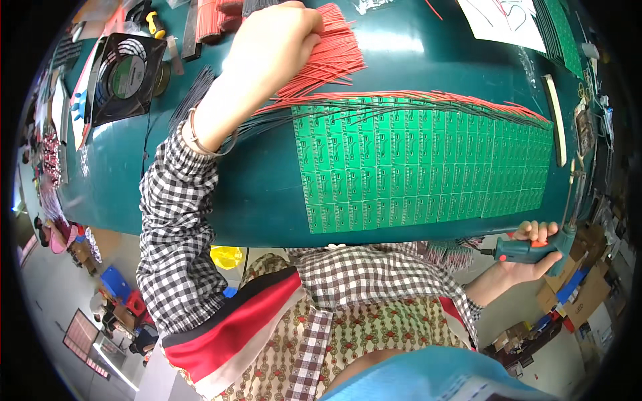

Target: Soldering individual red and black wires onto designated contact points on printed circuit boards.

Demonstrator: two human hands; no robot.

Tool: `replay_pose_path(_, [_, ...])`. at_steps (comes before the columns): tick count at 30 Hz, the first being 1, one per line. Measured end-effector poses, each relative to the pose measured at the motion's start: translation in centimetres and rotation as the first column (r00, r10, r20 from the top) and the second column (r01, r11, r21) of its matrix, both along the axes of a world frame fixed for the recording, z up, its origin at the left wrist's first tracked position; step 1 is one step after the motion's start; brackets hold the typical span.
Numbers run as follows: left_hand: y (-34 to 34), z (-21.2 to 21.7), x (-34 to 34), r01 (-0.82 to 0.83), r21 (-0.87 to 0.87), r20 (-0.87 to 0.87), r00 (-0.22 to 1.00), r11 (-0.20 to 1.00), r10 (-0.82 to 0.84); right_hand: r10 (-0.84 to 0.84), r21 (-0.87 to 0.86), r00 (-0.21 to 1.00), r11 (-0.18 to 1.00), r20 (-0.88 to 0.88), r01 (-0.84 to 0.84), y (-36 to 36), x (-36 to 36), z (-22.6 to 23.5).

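My left hand reaches to the far side of the table, with its fingers closed at a spread pile of red wires. The fingertips are partly hidden among the wires. At the table's right front edge, my right hand is wrapped round a teal soldering gun with a red trigger; its thin metal tip points away from me. Between the hands lies a wide panel of green circuit boards. Along its far edge run rows of red wires and black wires.
A black fan stands at the left, near a yellow-handled tool. Bundled red wires lie at the back. A white sheet with wires on it is at the back right, and a pale strip lies beside the panel.
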State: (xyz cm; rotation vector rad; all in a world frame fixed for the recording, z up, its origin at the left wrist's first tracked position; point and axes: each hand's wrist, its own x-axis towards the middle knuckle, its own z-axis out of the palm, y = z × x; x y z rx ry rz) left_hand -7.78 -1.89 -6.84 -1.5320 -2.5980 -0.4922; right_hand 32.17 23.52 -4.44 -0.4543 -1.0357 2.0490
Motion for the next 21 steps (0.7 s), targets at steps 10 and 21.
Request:
replay_pose_path(10, [-1.0,1.2,2.6,-0.145,-0.201,-0.218,0.971,0.969,0.100,-0.023,-0.027,1.000,0.999,0.008,0.023,-0.6,-0.1,-0.8])
replay_pose_path(21, [3.7,8.2,2.7,0.302,-0.458,-0.218,0.874,0.836,-0.435,-0.054,-0.069,0.998,0.996,0.043,0.057,0.6,-0.2,-0.9])
